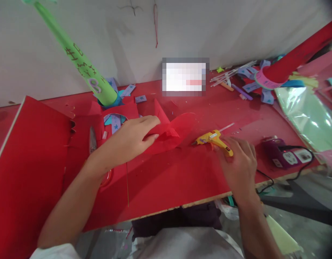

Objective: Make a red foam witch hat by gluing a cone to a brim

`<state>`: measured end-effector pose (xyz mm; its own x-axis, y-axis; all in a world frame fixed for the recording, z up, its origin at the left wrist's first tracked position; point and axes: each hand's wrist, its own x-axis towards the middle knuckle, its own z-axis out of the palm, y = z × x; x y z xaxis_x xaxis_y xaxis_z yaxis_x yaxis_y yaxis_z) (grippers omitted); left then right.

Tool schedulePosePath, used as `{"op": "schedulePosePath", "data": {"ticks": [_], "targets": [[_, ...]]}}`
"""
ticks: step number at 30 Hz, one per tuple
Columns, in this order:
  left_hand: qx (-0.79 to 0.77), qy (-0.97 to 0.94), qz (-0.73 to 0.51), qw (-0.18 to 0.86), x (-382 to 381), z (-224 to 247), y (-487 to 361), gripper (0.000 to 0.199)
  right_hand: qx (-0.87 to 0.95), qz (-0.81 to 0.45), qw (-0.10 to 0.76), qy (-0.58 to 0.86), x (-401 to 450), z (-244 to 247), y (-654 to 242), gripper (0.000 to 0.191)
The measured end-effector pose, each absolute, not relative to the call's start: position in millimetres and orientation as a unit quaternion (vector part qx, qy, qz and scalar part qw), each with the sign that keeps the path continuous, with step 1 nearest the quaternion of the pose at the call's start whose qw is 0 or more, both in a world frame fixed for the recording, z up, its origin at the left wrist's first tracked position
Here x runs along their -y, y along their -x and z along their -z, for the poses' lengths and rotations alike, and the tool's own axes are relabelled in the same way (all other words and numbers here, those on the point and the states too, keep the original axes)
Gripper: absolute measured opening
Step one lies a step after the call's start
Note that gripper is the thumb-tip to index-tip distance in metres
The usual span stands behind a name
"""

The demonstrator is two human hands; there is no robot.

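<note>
My left hand point(133, 135) pinches a red paper piece point(183, 129) between thumb and fingers. The piece has curved, petal-like flaps and a pointed flap standing up. My right hand point(240, 162) is closed at the handle of a yellow glue gun point(211, 138), with the handle between thumb and fingers. Its nozzle points left towards the red paper, and a clear glue stick sticks out of its back. Under my left forearm lie scissors point(92, 140), partly hidden, and a thin stick point(127, 187).
A green paper cone point(82, 64) with lettering stands at the back left. A large red panel point(33, 151) rises at the left. At the right are a red cone point(295, 57), glue sticks point(233, 73), a purple power box point(281, 153) with a cord, and shiny green sheets point(306, 118).
</note>
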<state>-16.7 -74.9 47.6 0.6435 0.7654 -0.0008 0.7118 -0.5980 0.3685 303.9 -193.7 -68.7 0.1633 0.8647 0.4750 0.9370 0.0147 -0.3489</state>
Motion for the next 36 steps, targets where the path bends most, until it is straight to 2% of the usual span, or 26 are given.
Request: {"op": "schedulePosePath", "data": {"ticks": [2,3,6,9,15,29,36], "targets": [[-0.409,-0.889,-0.094,0.183,75,-47,16,0.015,0.654,0.020,0.367,0.661,203,51,-273,0.019],[-0.407,-0.888,-0.100,0.190,75,-46,16,0.017,0.674,-0.017,0.383,0.631,208,44,-257,0.019],[-0.415,-0.882,-0.111,0.194,75,-44,15,0.027,0.713,-0.146,0.371,0.576,213,33,-212,0.032],[-0.419,-0.878,-0.117,0.200,76,-44,13,0.043,0.726,-0.198,0.342,0.563,208,35,-186,0.048],[-0.403,-0.876,-0.123,0.235,79,-49,13,0.055,0.701,-0.220,0.358,0.576,194,40,-176,0.058],[-0.391,-0.869,-0.119,0.277,78,-51,14,0.057,0.691,-0.228,0.378,0.573,193,37,-173,0.059],[-0.385,-0.869,-0.119,0.287,78,-53,14,0.057,0.702,-0.224,0.358,0.574,193,35,-171,0.062]]}}
